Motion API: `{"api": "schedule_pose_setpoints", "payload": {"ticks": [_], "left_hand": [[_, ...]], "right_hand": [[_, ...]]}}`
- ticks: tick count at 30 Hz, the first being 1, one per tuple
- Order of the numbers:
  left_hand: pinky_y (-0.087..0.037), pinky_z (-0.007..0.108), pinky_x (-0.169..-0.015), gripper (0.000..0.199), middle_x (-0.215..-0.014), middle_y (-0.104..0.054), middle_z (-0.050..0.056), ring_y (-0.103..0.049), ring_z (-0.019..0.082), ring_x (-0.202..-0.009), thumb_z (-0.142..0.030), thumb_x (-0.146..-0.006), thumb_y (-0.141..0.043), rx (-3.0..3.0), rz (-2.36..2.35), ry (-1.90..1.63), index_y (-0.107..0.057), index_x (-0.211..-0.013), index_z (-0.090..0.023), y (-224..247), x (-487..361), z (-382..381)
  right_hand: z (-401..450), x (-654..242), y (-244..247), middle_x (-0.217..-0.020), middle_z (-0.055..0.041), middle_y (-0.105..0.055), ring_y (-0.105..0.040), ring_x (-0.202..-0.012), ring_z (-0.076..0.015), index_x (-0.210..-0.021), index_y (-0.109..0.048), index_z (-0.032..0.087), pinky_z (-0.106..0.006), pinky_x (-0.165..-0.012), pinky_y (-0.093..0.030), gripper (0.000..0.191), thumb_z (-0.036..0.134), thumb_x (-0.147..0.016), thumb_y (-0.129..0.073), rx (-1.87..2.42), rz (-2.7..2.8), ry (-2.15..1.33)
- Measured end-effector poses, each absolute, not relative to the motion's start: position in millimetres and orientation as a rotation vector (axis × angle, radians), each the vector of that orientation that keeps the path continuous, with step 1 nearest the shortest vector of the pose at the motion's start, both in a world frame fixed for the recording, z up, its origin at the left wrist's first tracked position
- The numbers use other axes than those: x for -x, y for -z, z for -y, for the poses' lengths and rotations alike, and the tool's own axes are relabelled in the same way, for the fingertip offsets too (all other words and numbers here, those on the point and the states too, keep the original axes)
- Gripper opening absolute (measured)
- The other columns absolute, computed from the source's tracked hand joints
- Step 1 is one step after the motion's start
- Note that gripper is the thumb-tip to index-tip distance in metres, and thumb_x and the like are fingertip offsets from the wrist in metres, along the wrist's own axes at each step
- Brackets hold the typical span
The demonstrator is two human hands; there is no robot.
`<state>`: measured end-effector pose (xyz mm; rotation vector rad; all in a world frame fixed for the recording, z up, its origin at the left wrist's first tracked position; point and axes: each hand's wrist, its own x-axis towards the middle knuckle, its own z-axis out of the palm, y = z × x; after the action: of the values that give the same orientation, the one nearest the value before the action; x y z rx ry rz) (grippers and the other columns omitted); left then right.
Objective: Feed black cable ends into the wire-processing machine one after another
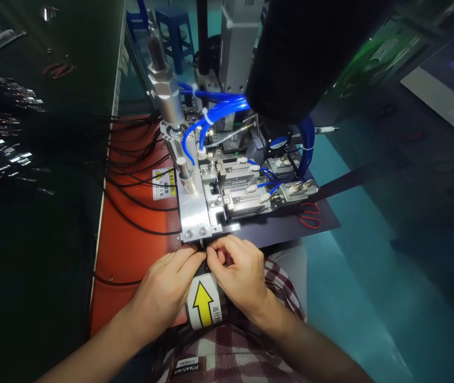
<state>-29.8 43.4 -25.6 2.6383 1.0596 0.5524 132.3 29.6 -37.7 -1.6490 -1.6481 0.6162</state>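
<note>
Both of my hands meet at the front end of a metal machine fixture [197,213]. My left hand [165,282] is closed, its fingertips pressed together at the fixture's front edge. Beside it, my right hand [240,268] pinches with thumb and index finger close to the same spot. Whatever lies between the fingertips is too small and covered to name. Just below the hands is a white label [203,303] with a yellow arrow pointing toward the fixture. Blue air hoses [227,109] and silver pneumatic cylinders [246,199] stand behind the hands.
An orange work surface [131,255] with several black cables [139,205] lies to the left. Red-handled scissors or pliers [310,217] rest on the dark plate at right. A large black cylinder [306,58] hangs overhead. A blue stool [174,34] stands behind.
</note>
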Motion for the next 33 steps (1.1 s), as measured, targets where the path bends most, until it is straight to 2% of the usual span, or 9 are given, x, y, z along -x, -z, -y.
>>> {"api": "schedule_pose_setpoints", "payload": {"ticks": [3, 8, 11, 15, 21, 25, 30, 33], "left_hand": [[-0.052, 0.031, -0.062, 0.024, -0.085, -0.063, 0.011, -0.06, 0.02, -0.072, -0.009, -0.09, -0.04, -2.643, -1.066, -0.56, -0.059, -0.104, -0.008, 25, 30, -43], [-0.053, 0.032, -0.066, 0.024, -0.092, -0.062, 0.012, -0.061, 0.021, -0.077, -0.009, -0.089, -0.043, -2.622, -1.053, -0.545, -0.056, -0.109, -0.009, 27, 32, -43], [-0.054, 0.033, -0.066, 0.026, -0.093, -0.061, 0.012, -0.061, 0.021, -0.078, -0.008, -0.088, -0.043, -2.58, -1.063, -0.509, -0.055, -0.111, -0.01, 28, 33, -41], [-0.055, 0.034, -0.067, 0.03, -0.098, -0.059, 0.012, -0.061, 0.022, -0.08, -0.008, -0.087, -0.043, -2.544, -1.085, -0.439, -0.053, -0.115, -0.012, 24, 34, -40], [-0.054, 0.03, -0.073, 0.03, -0.102, -0.06, 0.011, -0.061, 0.019, -0.087, -0.007, -0.089, -0.038, -2.503, -1.086, -0.44, -0.053, -0.114, -0.014, 18, 35, -43], [-0.053, 0.031, -0.07, 0.026, -0.095, -0.061, 0.01, -0.059, 0.019, -0.081, -0.008, -0.089, -0.039, -2.504, -1.101, -0.417, -0.055, -0.109, -0.012, 19, 37, -42], [-0.051, 0.037, -0.071, 0.028, -0.094, -0.06, 0.013, -0.055, 0.025, -0.086, -0.003, -0.084, -0.04, -2.662, -1.137, -0.427, -0.056, -0.106, -0.009, 18, 34, -40], [-0.05, 0.037, -0.071, 0.029, -0.094, -0.059, 0.014, -0.053, 0.025, -0.087, 0.0, -0.082, -0.041, -2.681, -1.124, -0.428, -0.056, -0.106, -0.007, 16, 32, -40]], "right_hand": [[-29, -132, 42, -0.057, 0.004, -0.049, -0.043, -0.053, -0.0109, -0.066, -0.058, 0.018, -0.027, -0.058, -0.032, 0.013, 0.019, -0.079, -0.059, 1.621, 1.521, -0.756], [-28, -134, 53, -0.061, 0.0025, -0.053, -0.046, -0.053, -0.0107, -0.072, -0.058, 0.016, -0.024, -0.053, -0.037, 0.013, 0.027, -0.078, -0.059, 1.456, 0.851, -1.39], [-28, -134, 56, -0.061, 0.0029, -0.055, -0.046, -0.055, -0.01, -0.071, -0.059, 0.016, -0.023, -0.054, -0.038, 0.014, 0.028, -0.075, -0.063, 1.377, 0.659, -1.506], [-27, -133, 57, -0.055, 0.0049, -0.051, -0.04, -0.049, -0.008, -0.069, -0.06, 0.016, -0.021, -0.047, -0.032, 0.015, 0.029, -0.074, -0.064, 1.329, 0.482, -1.634], [-28, -142, 61, -0.053, 0.0056, -0.046, -0.032, -0.044, -0.0064, -0.068, -0.06, 0.015, -0.021, -0.041, -0.023, 0.024, 0.037, -0.073, -0.067, 1.352, 0.527, -1.6], [-27, -144, 58, -0.059, 0.0034, -0.052, -0.038, -0.044, -0.0074, -0.075, -0.06, 0.016, -0.022, -0.041, -0.027, 0.025, 0.041, -0.077, -0.064, 1.379, 0.752, -1.562], [-29, -140, 55, -0.057, 0.0047, -0.051, -0.042, -0.043, -0.008, -0.072, -0.056, 0.017, -0.022, -0.042, -0.031, 0.021, 0.036, -0.075, -0.065, 1.406, 0.756, -1.56], [-30, -140, 55, -0.058, 0.0041, -0.054, -0.045, -0.045, -0.0086, -0.071, -0.055, 0.017, -0.022, -0.045, -0.034, 0.02, 0.034, -0.077, -0.062, 1.386, 0.756, -1.598]]}}
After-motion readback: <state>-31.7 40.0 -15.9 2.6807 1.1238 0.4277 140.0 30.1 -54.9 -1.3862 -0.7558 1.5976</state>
